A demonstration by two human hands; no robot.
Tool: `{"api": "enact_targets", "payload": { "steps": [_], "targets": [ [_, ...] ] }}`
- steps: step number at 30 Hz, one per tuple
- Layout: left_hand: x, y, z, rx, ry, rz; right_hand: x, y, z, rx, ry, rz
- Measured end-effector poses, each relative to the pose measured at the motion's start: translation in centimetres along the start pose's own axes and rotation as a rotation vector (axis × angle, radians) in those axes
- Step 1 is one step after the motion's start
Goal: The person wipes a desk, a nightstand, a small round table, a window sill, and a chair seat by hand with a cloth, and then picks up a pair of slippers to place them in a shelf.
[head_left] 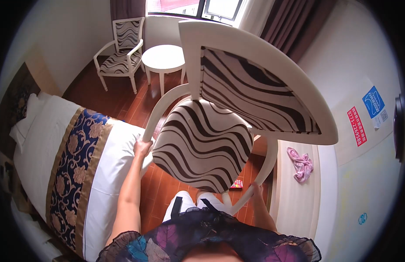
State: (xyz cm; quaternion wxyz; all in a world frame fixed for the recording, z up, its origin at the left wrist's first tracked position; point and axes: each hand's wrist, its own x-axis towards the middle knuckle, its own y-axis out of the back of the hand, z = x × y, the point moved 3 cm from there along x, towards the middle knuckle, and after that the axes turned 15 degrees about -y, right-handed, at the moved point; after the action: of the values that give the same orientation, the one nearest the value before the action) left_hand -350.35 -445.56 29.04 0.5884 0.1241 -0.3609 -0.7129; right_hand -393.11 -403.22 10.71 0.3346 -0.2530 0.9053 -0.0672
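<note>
While each hand closes around a white armrest, left hand [142, 146] and right hand [256, 189] carry the zebra-striped armchair [202, 139] raised before the body, between bed [80, 161] and pale tabletop [294, 201]; matching chair [121, 52] stands by the round table [164, 59].

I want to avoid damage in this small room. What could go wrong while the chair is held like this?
1. The chair is held only by its two thin arms, left hand and right hand; it may tip or slip.
2. The bed and the desk stand close on both sides, so the chair may bump them.
</note>
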Motion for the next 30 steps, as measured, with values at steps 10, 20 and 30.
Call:
{"api": "enact_targets", "payload": {
  "steps": [10,20,30],
  "targets": [
    [23.6,-19.9,2.5,0.057,-0.08,-0.152,18.6,-2.2,-1.6,0.197,-0.104,0.167],
    [50.1,-35.9,3.4,0.147,-0.09,-0.283,39.5,-14.4,-14.4,0.194,-0.212,0.24],
    [63.6,-52.2,0.8,0.061,0.01,-0.366,57.5,-16.4,-19.6,0.166,-0.171,0.356]
  ]
}}
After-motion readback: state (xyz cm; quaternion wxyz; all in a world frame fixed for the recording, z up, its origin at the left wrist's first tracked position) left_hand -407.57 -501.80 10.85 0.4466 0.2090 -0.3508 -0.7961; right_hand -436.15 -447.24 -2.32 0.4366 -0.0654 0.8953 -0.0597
